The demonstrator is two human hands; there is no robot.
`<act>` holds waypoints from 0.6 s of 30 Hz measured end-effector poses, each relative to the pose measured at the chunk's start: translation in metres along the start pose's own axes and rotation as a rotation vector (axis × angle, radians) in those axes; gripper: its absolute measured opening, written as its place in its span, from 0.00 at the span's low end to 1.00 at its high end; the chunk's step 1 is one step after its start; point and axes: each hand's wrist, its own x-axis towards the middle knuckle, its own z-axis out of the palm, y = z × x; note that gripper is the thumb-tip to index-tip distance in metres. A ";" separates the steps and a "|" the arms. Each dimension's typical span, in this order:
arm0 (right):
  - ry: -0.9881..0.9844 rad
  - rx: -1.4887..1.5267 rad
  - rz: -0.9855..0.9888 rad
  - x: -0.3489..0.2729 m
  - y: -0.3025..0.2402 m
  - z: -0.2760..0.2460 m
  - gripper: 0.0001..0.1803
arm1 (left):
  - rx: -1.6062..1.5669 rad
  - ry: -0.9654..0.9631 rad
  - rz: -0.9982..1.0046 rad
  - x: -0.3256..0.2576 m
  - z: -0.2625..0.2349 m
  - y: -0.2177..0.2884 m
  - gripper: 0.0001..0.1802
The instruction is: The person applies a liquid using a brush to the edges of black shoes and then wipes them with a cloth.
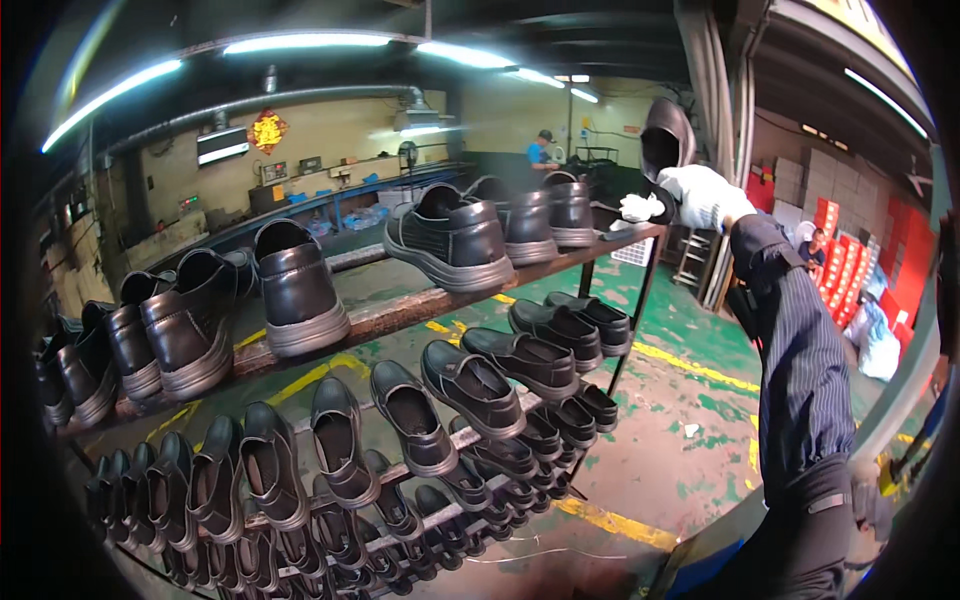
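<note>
At two o'clock, gripping a glossy black shoe (670,138) with the partly closed, white-gloved right hand (698,196), near a rusty metal rack (390,315); cannot see the left hand.

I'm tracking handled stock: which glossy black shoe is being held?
The glossy black shoe in the white-gloved right hand, at the right end of the rusty rack. It is tipped on end; black shoes mid-rack sit soles down.
</note>
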 end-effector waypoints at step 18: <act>0.363 0.741 0.256 -0.008 0.065 0.188 0.21 | 0.161 0.172 0.024 -0.024 -0.045 -0.064 0.19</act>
